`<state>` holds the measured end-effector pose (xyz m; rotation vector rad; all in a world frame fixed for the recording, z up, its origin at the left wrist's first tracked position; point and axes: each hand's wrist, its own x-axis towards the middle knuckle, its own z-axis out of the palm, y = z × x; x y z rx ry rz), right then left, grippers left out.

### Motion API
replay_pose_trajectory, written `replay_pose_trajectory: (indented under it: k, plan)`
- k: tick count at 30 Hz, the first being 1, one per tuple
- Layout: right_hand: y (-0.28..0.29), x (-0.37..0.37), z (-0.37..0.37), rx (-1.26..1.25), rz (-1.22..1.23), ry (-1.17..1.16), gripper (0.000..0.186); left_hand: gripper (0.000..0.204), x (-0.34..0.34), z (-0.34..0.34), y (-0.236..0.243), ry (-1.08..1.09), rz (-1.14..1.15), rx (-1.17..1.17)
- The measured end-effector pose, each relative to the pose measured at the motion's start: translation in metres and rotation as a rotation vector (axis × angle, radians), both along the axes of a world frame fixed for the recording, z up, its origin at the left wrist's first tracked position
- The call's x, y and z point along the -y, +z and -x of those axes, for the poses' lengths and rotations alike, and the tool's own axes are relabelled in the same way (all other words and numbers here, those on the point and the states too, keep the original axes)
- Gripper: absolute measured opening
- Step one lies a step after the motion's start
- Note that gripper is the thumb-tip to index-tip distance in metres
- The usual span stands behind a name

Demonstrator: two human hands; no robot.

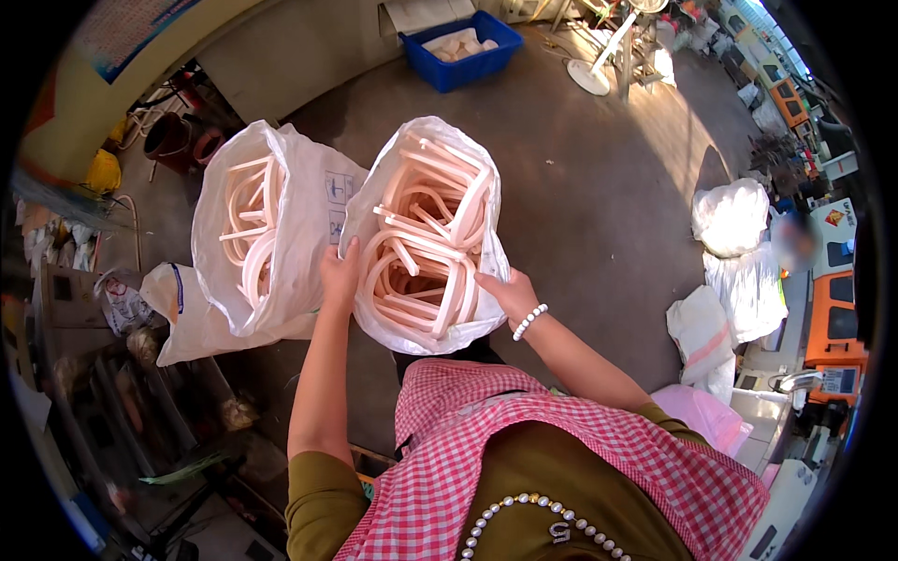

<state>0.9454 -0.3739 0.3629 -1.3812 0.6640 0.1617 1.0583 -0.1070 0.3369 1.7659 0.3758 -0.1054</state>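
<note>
In front of me stands a white woven sack (493, 238) with its mouth wide open. It is full of pale pink curved plastic parts (432, 238), shaped like handles or loops. My left hand (339, 274) grips the sack's left rim, thumb on top. On the opposite side, my right hand (510, 294) holds the right rim, with the fingers partly hidden behind the sack. Touching it on the left is a second white sack (304, 201), also open and holding the same kind of pink parts (253, 215).
A blue bin (463, 73) with pale contents stands at the far wall. Full white sacks (731, 217) lie at the right, near orange and white machines (835, 318). A dark red bucket (169, 140) is at the far left. Dark metal machine parts (122, 402) fill the near left.
</note>
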Motion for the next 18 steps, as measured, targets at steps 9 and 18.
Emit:
replay_pose_trajectory:
  k: [9, 18]
  plan:
    - [0.012, 0.000, -0.009, -0.021, 0.453, -0.211, 0.032, 0.034, 0.046, -0.023, 0.054, -0.364, -0.538, 0.795]
    - [0.058, -0.024, 0.031, -0.023, 0.717, -0.217, 0.030, 0.025, 0.155, -0.019, 0.025, -0.927, -0.378, 0.453]
